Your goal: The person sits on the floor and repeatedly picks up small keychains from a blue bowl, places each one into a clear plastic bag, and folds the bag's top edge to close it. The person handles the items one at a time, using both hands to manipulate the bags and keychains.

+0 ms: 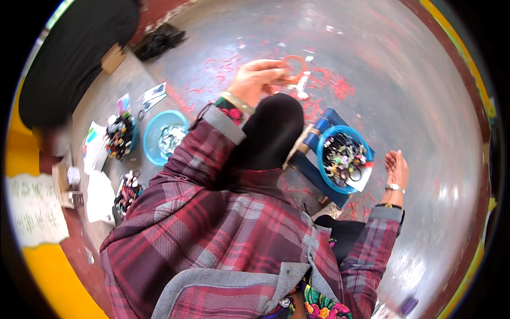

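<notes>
My left hand (pixel 259 80) is raised ahead of my knee, thumb and fingers pinched on the edge of a thin orange ring (pixel 294 69), round and hollow. Beneath the ring, a small white strip (pixel 303 86) lies on the floor. On the right, my right hand (pixel 397 170) is held out with its fingers curled in, and nothing shows in it. Just left of that hand, a blue basin (pixel 321 159) full of small dark, white and coloured pieces rests on a low blue-topped stool (pixel 303 162).
To the left stand a light-blue basin (pixel 151 139) with pale pieces inside and a heap of dark beaded items (pixel 120 135). White bags (pixel 100 196) lie near another dark pile (pixel 127 192). Red scraps (pixel 337 84) litter the floor ahead. A black bag (pixel 159 42) lies farther back.
</notes>
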The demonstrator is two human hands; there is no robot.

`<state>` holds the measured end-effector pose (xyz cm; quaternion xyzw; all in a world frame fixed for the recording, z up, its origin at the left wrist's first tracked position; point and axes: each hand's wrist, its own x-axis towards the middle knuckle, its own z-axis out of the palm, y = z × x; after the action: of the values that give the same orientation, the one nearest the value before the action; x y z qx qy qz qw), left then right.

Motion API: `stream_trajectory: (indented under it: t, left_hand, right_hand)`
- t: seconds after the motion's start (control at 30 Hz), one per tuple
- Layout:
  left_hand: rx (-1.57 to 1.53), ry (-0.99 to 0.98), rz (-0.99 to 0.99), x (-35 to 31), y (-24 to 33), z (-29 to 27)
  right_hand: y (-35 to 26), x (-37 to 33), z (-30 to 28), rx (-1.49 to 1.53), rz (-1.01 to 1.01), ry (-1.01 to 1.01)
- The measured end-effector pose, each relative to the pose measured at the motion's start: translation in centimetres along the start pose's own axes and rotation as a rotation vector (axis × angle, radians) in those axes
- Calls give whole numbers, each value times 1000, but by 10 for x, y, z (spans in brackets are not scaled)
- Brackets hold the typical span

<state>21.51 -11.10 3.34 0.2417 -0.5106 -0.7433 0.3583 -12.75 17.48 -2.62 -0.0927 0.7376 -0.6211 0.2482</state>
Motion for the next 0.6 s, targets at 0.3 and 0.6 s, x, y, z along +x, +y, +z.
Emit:
stream_trajectory:
  t: [0.3, 0.6]
  left_hand:
    - [540, 813, -138, -143, 1, -254]
    - [313, 1148, -220, -207, -68, -383]
  right_hand:
    - [11, 8, -2, -171, 1, -80]
    - [27, 24, -6, -175, 56, -76]
